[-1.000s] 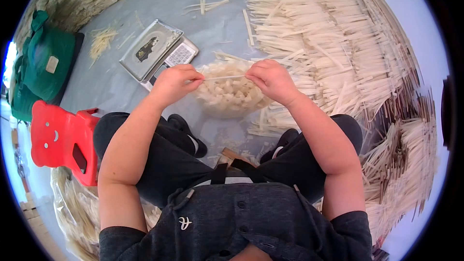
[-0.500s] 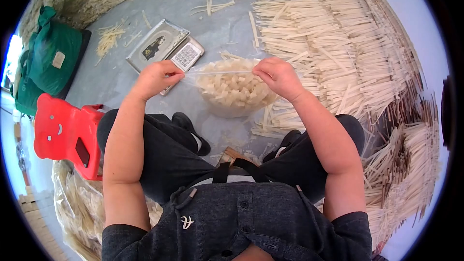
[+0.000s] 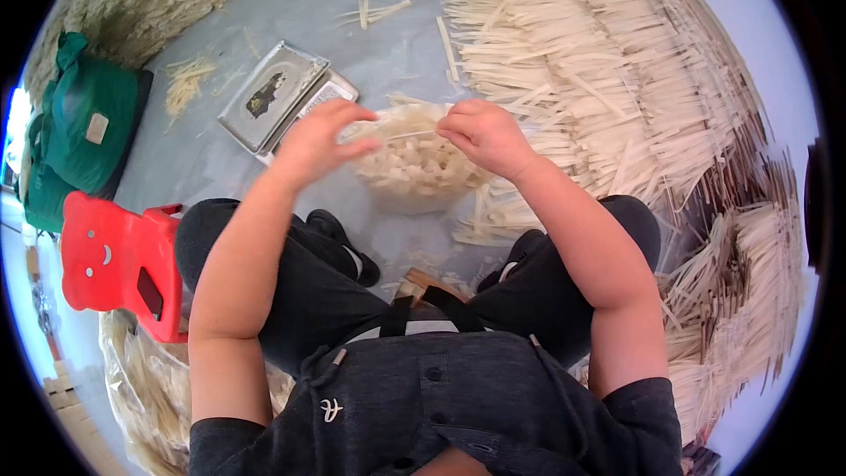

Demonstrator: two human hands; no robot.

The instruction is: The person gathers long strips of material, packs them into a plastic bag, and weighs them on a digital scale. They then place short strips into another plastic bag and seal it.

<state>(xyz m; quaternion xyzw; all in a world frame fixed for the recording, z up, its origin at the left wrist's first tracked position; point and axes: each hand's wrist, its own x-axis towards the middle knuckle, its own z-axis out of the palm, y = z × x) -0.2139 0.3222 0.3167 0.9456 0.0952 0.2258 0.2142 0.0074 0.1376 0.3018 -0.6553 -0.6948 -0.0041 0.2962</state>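
Note:
A clear plastic bag full of pale, short-cut pieces stands on the floor between my feet and the scale. My right hand pinches the right end of the bag's top edge. At the left of the bag's mouth is my left hand, its thumb and fingers spread apart around the bag's left end. Nothing shows between those fingers. Part of the digital scale lies behind my left hand, which covers some of its keypad.
Long pale flat strips lie in rows on the right. A red chair holding a dark phone stands at left, near a green bag. Loose strips lie on the grey floor. A plastic-wrapped bundle is at lower left.
My left hand has let go of the bag's left edge, opened, and moved right, nearer my right hand. My right hand keeps its pinch. The view has shifted slightly.

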